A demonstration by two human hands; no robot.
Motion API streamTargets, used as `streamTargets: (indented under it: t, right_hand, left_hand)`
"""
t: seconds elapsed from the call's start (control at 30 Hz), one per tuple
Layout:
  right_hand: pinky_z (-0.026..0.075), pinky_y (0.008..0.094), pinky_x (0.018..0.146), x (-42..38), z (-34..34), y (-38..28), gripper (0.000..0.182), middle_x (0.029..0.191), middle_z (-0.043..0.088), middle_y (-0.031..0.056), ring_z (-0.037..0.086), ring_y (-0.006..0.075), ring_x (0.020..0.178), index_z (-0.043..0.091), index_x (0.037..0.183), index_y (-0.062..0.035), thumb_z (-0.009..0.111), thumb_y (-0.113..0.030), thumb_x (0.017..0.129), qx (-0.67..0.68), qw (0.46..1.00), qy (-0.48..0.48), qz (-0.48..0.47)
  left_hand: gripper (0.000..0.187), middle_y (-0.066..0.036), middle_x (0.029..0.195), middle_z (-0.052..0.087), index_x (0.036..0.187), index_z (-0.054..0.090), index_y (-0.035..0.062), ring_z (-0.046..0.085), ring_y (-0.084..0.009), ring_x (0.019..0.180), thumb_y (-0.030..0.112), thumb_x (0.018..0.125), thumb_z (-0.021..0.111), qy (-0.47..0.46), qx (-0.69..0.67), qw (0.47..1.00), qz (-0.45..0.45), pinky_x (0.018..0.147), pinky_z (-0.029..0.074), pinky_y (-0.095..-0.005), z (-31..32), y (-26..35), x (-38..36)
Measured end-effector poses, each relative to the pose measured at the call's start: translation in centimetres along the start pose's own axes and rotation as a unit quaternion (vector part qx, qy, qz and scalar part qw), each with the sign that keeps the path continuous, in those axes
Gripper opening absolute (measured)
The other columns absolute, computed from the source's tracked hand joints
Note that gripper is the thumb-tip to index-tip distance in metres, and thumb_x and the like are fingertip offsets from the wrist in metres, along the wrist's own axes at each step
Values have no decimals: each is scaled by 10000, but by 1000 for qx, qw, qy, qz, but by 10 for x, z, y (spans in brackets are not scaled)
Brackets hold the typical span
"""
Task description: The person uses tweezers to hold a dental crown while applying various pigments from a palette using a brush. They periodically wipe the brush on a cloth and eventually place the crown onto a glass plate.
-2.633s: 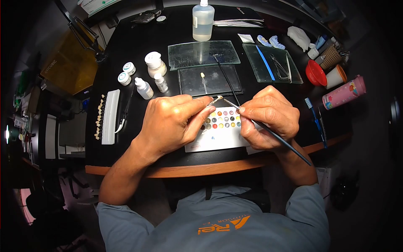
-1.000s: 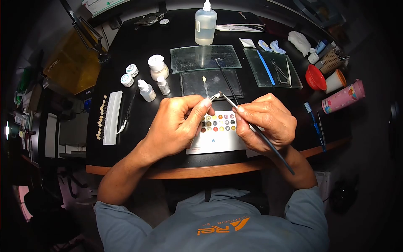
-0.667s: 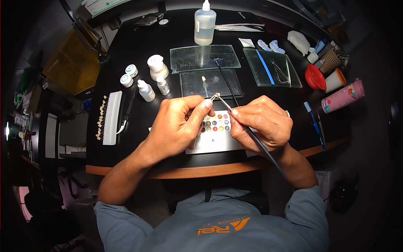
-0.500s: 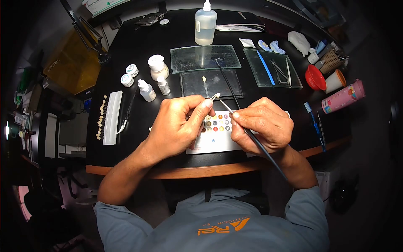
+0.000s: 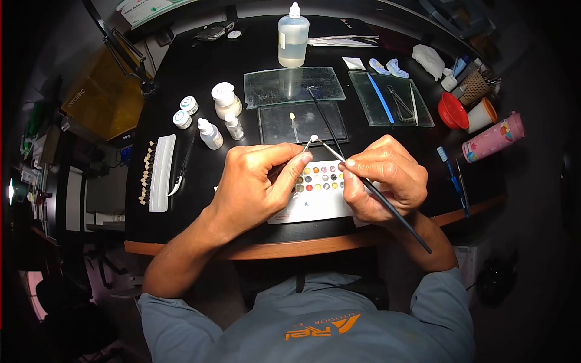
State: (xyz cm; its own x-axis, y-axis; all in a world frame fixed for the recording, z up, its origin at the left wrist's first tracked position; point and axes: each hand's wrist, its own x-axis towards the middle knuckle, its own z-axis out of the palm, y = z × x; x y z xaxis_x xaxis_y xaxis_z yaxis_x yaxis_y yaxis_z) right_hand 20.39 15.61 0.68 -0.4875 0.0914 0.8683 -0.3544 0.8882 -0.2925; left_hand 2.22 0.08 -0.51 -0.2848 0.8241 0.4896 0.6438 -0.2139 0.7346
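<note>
The left hand (image 5: 257,178) pinches a small white piece (image 5: 313,139) over the far edge of the white card (image 5: 311,209). The right hand (image 5: 390,181) holds a long dark brush (image 5: 387,204). The brush slants, its tip pointing up and left at the piece (I cannot tell if they touch), its back end down and right.

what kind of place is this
Probably a dental lab: a rack of tooth-shaped shade tabs, blue-and-white dental impressions and a white card of small coloured paint dots.
</note>
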Motion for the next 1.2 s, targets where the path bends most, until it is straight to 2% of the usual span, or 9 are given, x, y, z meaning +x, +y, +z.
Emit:
streamTargets:
  t: [0.07, 1.2]
  right_hand:
    - [527, 301, 628, -1, -1, 1, 201, 836, 781, 117, 716, 189, 695, 760, 981, 11, 781, 82, 794, 0, 1000, -9, -1]
    - [512, 303, 608, 0, 0, 0, 171, 792, 762, 111, 685, 185, 661, 753, 952, 8, 778, 66, 794, 17, 1000, -19, 7]
  left_hand:
    - [139, -136, 773, 774, 1081, 825, -55, 706, -122, 653, 34, 998, 759, 4, 5, 1000, 15, 575, 505, -274, 0, -2, 0]
    - [137, -120, 736, 748, 1063, 832, -44, 681, -115, 616, 40, 958, 804, -8, 29, 1000, 4, 545, 467, -269, -4, 5, 1]
